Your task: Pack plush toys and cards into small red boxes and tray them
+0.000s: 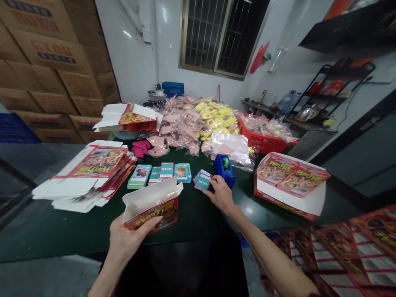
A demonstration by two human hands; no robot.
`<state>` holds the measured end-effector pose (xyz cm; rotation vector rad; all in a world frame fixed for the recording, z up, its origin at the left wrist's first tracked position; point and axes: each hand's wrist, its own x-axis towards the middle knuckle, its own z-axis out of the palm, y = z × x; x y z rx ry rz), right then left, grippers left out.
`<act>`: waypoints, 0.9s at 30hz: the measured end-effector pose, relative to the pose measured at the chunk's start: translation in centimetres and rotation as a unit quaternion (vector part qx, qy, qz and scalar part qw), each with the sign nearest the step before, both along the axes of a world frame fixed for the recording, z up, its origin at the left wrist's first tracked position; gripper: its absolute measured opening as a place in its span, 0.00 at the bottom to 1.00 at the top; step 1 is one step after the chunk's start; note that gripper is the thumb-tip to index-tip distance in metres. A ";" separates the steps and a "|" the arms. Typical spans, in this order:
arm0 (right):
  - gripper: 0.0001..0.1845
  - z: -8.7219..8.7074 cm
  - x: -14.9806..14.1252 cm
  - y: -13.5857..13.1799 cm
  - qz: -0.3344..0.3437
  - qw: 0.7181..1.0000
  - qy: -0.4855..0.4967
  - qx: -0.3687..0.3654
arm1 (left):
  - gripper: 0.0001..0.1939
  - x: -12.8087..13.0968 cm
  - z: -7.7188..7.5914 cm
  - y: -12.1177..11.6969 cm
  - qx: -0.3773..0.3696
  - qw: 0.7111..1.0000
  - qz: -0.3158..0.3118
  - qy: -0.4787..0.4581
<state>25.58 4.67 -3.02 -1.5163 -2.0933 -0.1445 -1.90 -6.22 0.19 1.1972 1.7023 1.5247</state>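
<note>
My left hand (pixel 130 235) grips a small red printed box (pixel 168 212), its white top flaps standing up and its mouth open. At the far end of the card row, the fingers of my right hand (pixel 221 194) pinch the edge of a teal and purple card (pixel 203 181) beside other cards. To the left of it lie stacks of picture cards: a green-edged stack (pixel 140 175), teal cards (pixel 167 170) and a blue-edged stack (pixel 183 172). A blue tape dispenser (pixel 225 171) stands just behind my right hand.
Flattened red and white boxes (pixel 93 169) pile up at the left. Bagged pink and yellow pieces (pixel 185 123) heap at the back, near a red basket (pixel 262 138). An open display box (pixel 291 185) holds red boxes at the right; more red boxes (pixel 340 247) stack below.
</note>
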 end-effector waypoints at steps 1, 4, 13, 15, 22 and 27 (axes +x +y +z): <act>0.13 -0.6 -0.4 0.4 0.013 1.000 -0.015 -0.014 | 0.19 -0.1 0.0 0.0 0.004 1.000 -0.004 -0.002; 0.08 -1.5 -0.3 1.7 0.046 0.997 -0.056 -0.039 | 0.19 -0.2 0.0 -0.1 0.018 1.000 -0.017 -0.014; 0.09 -2.0 -2.0 1.2 0.025 0.989 -0.140 0.037 | 0.18 -2.1 -0.2 -1.8 0.007 0.999 0.032 0.009; 0.09 -2.1 -2.3 1.4 0.032 0.988 -0.143 0.053 | 0.17 -3.3 -0.2 -2.6 0.012 0.997 0.066 0.030; 0.15 1.7 -3.5 4.3 0.050 0.983 -0.152 0.090 | 0.20 -6.9 0.5 -4.4 0.003 0.979 0.201 0.042; 0.14 4.8 -6.2 5.9 0.114 0.974 -0.167 0.101 | 0.21 -7.6 0.1 -5.0 0.012 0.975 0.216 0.047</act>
